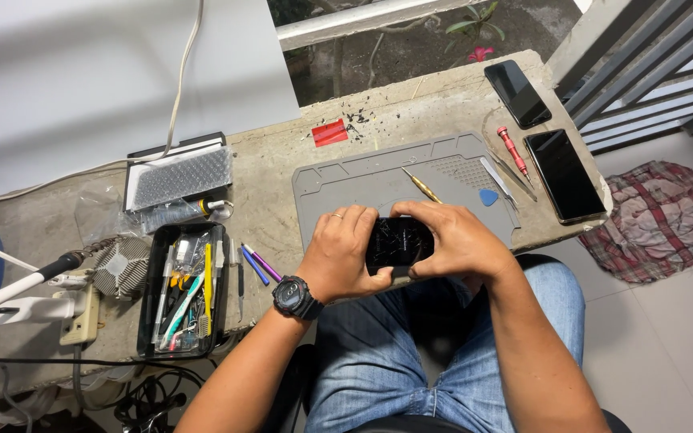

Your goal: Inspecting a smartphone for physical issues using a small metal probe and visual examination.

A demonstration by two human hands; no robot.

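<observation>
A black phone with a cracked screen [399,241] lies at the near edge of a grey work mat [378,172]. My left hand [340,252] grips its left end, with a ring on one finger and a black watch on the wrist. My right hand [451,239] holds its right end, fingers curled over the top edge. Both thumbs press near the phone's lower edge. Most of the phone's body is hidden under my fingers.
On the mat lie a yellow-handled tool [421,185], a blue pick [488,196] and metal tweezers [497,181]. A red screwdriver [512,151] and two black phones [564,175] [516,93] sit at the right. An open tool tray [184,289] stands left, a red card [330,132] behind.
</observation>
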